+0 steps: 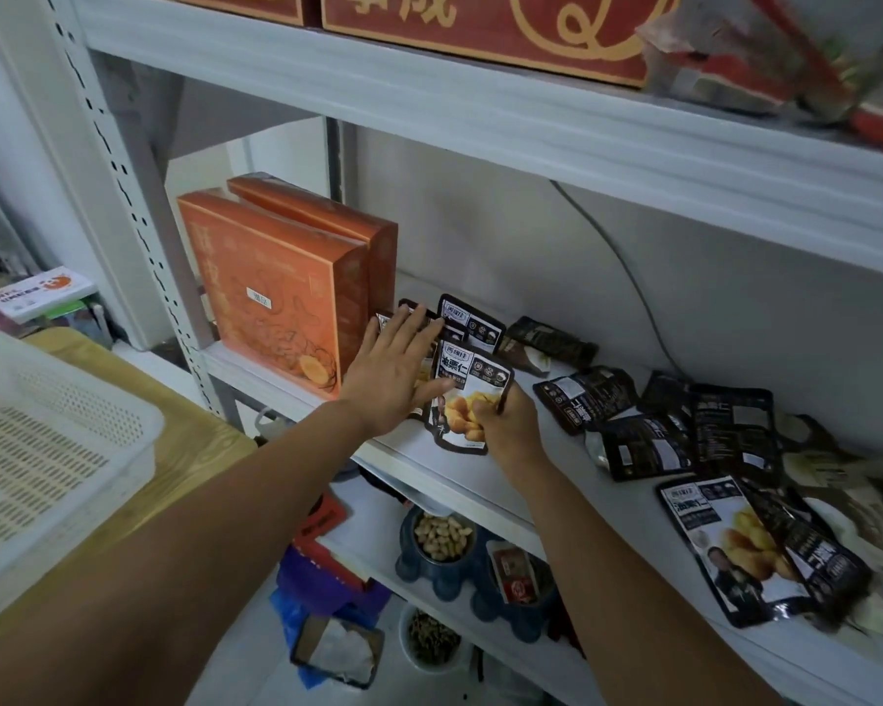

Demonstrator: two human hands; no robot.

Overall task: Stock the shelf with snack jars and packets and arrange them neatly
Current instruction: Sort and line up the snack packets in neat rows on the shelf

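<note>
Black foil packet (pixel 467 400), printed with yellow nuts, stands upright near the front edge of the white shelf (pixel 505 471), just right of the orange boxes (pixel 276 298). The right hand (pixel 508 417) pinches its lower right edge between thumb and fingers, closed on the packet. The left hand (pixel 393 372) is flat and open, fingers spread, grasping nothing; its palm presses against a few more packets (pixel 472 321) standing behind the held one, propping them toward the orange boxes. Further right of the boxes, a loose heap of packets (pixel 684 430) lies flat and overlapping, some face down, reaching toward the shelf's right end. Well left of the boxes, a white perforated basket (pixel 47 430) sits on a wooden table. Below the shelf, a bowl of nuts (pixel 442 535) is visible on a lower level.

Handling, as a judgement: the packet is probably light and pliable, with a slick film surface and stiffer sealed margins. A pinch on a sealed edge or corner should hold best; squeezing the bulging centre risks crushing the contents. Standing packets look prone to toppling or sliding, so a supporting palm or a firm neighbour such as the boxes seems necessary while each one is added to the row.
</note>
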